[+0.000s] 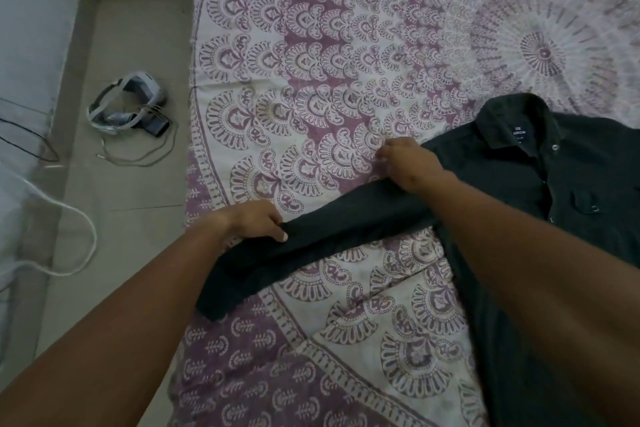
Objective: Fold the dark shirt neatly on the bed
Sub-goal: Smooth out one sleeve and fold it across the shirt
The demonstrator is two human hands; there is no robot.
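**Sleeve gripped at both ends**

Shirt [571, 191], dark, button-front, lies face up on the patterned bedsheet [311, 62], collar away from me. I see my left hand [254, 220] pinching the sleeve [311, 246] near the cuff, fingers closed on the cloth. My right hand [410, 163] clamps the sleeve at the shoulder. A headset [131, 104] sits on the floor.
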